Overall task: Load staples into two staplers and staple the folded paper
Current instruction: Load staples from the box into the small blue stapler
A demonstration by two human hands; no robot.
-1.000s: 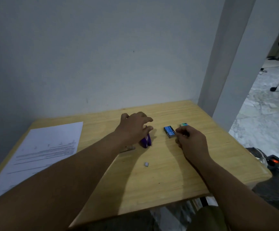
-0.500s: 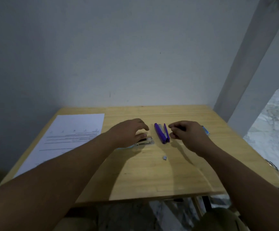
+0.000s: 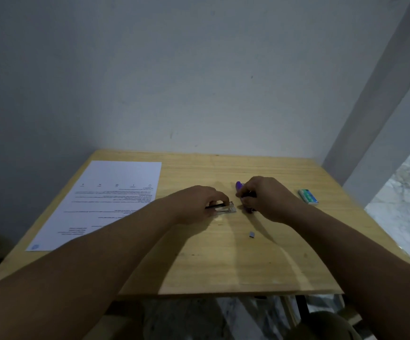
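My left hand (image 3: 196,204) lies curled over a clear stapler (image 3: 224,208) at the middle of the wooden table (image 3: 223,261), fingers around its black-and-metal body. My right hand (image 3: 267,198) is just right of it, fingers curled over a purple stapler (image 3: 239,185) whose tip sticks out behind the fingers. A small grey strip of staples (image 3: 252,234) lies loose on the table nearer to me. A green-and-blue staple box (image 3: 308,196) sits to the right of my right hand. A printed sheet of paper (image 3: 105,200) lies flat at the left.
The table stands against a grey wall, with a pillar at the right rear corner. Marble floor shows beyond the right edge. Dark table legs show under the near edge.
The view has swung left. My right hand moved from the staple box onto the purple stapler. My left hand shifted from the purple stapler onto the clear one.
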